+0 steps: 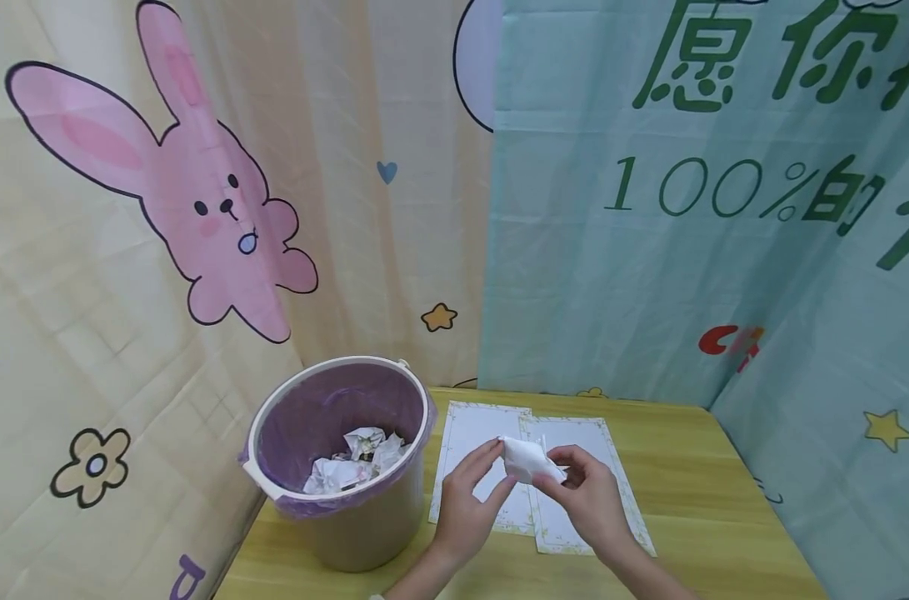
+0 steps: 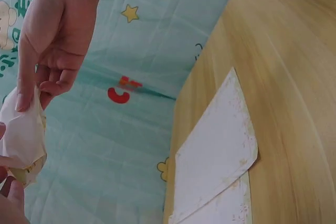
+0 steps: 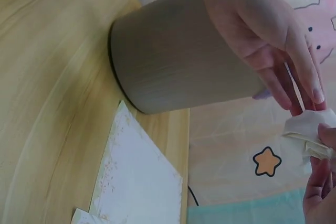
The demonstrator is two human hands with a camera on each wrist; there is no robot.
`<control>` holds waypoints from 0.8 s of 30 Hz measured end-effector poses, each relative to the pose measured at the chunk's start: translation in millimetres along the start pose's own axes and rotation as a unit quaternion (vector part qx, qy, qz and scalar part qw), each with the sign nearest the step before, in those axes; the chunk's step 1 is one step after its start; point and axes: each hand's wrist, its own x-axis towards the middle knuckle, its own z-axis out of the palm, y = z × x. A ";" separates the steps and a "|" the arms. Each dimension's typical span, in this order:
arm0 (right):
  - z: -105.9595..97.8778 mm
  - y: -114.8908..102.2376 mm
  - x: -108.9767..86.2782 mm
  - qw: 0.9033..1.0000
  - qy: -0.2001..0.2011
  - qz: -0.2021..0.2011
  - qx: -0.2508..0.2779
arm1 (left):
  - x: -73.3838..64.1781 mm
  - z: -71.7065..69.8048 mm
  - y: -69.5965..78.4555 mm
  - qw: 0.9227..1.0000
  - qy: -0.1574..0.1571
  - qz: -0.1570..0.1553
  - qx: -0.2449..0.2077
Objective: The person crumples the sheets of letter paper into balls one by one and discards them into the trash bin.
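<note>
Over the two sheets, both hands hold a folded, crumpled sheet of paper (image 1: 527,460), white with yellowish printing along an edge in the left wrist view. My left hand (image 1: 465,507) grips its left end, thumb below and fingers above. At the opposite end, my right hand (image 1: 593,502) pinches it between thumb and fingers. In the right wrist view, layered folds show in the paper (image 3: 303,132) between the fingertips. Two white sheets with a floral border, a left one (image 1: 465,446) and a right one (image 1: 585,442), lie overlapping on the table.
A beige bin (image 1: 367,533) with a purple liner (image 1: 297,425) stands left of the hands on the wooden table (image 1: 694,483). Crumpled papers (image 1: 337,475) lie inside it. Printed curtains (image 1: 394,233) hang behind and at both sides.
</note>
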 end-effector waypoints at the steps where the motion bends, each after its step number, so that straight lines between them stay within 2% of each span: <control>1: 0.8 0.2 -1.2 1.000 0.006 -0.012 -0.010 | -2.0 0.9 0.6 1.000 -0.009 -0.011 -0.019; 5: 2.7 1.4 -5.3 0.997 0.022 -0.066 -0.033 | -7.0 4.9 0.9 0.992 -0.032 -0.061 -0.106; 8: 2.3 3.3 -6.4 0.991 0.016 -0.128 -0.036 | -6.3 7.1 0.5 0.984 -0.041 -0.071 -0.156; 13: -0.8 5.7 -4.4 0.969 -0.046 -0.241 -0.025 | 0.7 5.7 1.8 0.970 -0.047 -0.080 -0.225; 16: -2.4 4.9 -0.2 0.953 -0.102 -0.285 0.003 | 4.6 2.3 2.8 0.963 -0.054 -0.097 -0.246; 20: -4.9 1.0 6.6 0.936 -0.184 -0.299 0.042 | 6.8 -2.6 0.8 0.959 -0.066 -0.104 -0.254; 24: -8.1 -1.5 11.5 0.934 -0.237 -0.259 0.072 | 8.4 -7.0 -2.3 0.957 -0.069 -0.103 -0.262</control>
